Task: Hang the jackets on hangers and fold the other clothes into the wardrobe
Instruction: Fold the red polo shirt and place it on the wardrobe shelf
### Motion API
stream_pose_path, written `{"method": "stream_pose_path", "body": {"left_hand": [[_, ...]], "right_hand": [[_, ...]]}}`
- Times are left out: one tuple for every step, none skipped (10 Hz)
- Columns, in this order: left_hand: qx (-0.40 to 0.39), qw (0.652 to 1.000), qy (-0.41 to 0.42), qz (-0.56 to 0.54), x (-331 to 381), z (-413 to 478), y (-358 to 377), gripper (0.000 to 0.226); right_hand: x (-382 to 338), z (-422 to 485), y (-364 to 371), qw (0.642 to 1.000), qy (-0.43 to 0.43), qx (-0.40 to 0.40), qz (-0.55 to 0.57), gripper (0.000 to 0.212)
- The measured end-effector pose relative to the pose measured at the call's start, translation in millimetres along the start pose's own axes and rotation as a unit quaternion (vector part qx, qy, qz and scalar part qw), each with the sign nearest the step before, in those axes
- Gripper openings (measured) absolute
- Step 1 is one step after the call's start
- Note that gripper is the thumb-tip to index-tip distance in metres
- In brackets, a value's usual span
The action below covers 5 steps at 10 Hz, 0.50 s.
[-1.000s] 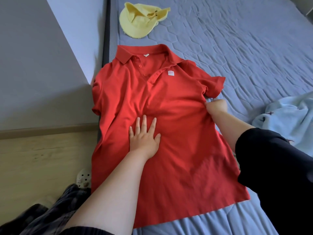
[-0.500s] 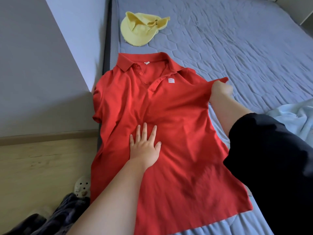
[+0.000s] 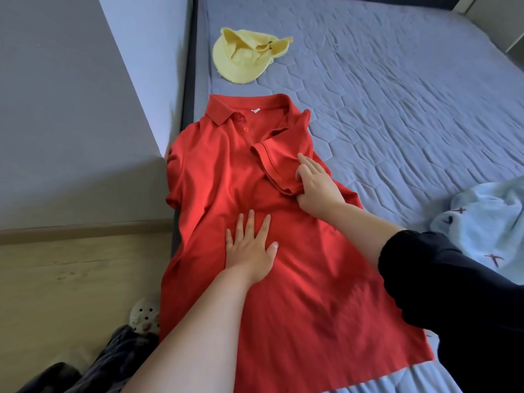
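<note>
A red polo shirt (image 3: 297,307) lies front up along the left edge of the bed (image 3: 397,109), collar away from the person. The left hand (image 3: 249,248) presses flat on its middle, fingers (image 3: 251,222) straight and spread. The right hand (image 3: 317,188) rests on the sleeve (image 3: 275,163) folded across the chest, fingers nearly straight, gripping nothing visible. A yellow hat (image 3: 243,61) lies beyond the collar.

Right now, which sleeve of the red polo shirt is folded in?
The sleeve the right hand touches, laid across the chest; the other sleeve lies spread outward.
</note>
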State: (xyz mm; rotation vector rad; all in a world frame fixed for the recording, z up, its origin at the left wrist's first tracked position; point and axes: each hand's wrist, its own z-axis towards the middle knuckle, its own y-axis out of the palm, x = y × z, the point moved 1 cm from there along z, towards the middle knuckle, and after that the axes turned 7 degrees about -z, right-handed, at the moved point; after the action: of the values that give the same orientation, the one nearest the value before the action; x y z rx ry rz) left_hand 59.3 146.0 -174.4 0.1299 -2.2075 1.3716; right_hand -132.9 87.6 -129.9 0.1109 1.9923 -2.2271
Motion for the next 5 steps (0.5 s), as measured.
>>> {"method": "stream_pose_path", "body": {"left_hand": [[0.0,1.0,0.001,-0.004,0,0,0,0.065],[-0.003,1.0,0.0,0.004,-1,-1,0,0.065],[-0.002,1.0,0.003,0.005,0,-1,-1,0.064],[-0.002,1.0,0.004,0.004,0,-1,-1,0.064],[-0.002,1.0,0.003,0.008,0,-1,-1,0.064]], "right_hand": [[4,0,0,0.997,0.031,-0.022,-0.071,0.068],[14,-2,1,0.987,0.088,-0.017,-0.13,0.059],[30,-5,-10,0.965,0.237,0.041,-0.1,0.038],[47,-8,-22,0.908,0.412,0.07,0.017,0.027],[48,-9,-16,0.937,0.348,0.036,-0.009,0.047]]}}
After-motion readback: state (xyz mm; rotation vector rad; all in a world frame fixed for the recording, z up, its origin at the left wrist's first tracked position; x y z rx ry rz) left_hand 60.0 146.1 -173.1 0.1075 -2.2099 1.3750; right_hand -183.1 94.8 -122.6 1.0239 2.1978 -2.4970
